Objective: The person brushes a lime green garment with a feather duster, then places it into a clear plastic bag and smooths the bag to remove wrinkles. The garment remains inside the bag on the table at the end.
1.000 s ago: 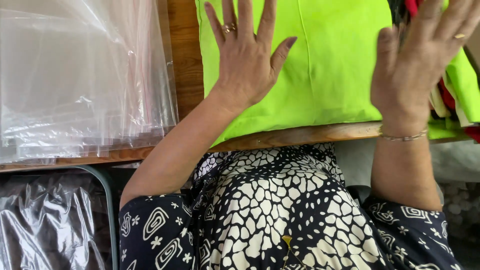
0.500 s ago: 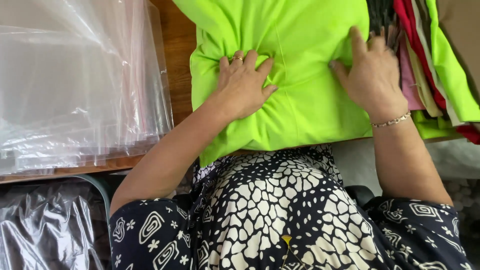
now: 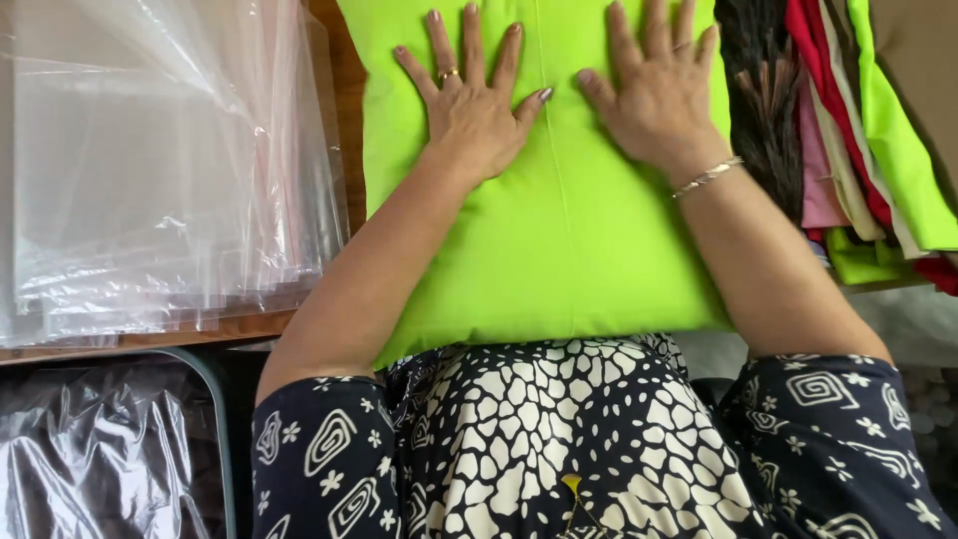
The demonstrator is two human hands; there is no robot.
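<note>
Pressing flat on a lime-green folded cloth (image 3: 559, 240), both hands lie palm down with fingers spread wide and nothing gripped. Left hand (image 3: 474, 105) sits on the upper left part of the cloth, a ring on one finger, thumb angled toward the centre seam. Right hand (image 3: 654, 90) sits just beside it across the seam, thumbs near but not touching, a thin bracelet (image 3: 707, 176) at the wrist. Flat open palms, likely to hold the fabric smooth and keep the fold from springing up; that is a judgement from the pose.

Cloth lies under both palms on the wooden tabletop (image 3: 150, 339), its near edge hanging off the front edge onto the person's lap, over the dark patterned dress (image 3: 559, 449). Surface looks mostly smooth, with a straight crease running up between the hands.

Left of the left hand, well apart from it: a stack of clear plastic bags (image 3: 150, 170), flat and overlapping, within easy reach on the same tabletop. Right of the right hand, near the forearm: a pile of folded cloths (image 3: 858, 150) in red, pink, cream and green, plus a dark patterned piece (image 3: 763, 110) just beside the green cloth's edge. Below the tabletop, on the left-hand side, a bin holding crumpled clear plastic (image 3: 100, 459).
</note>
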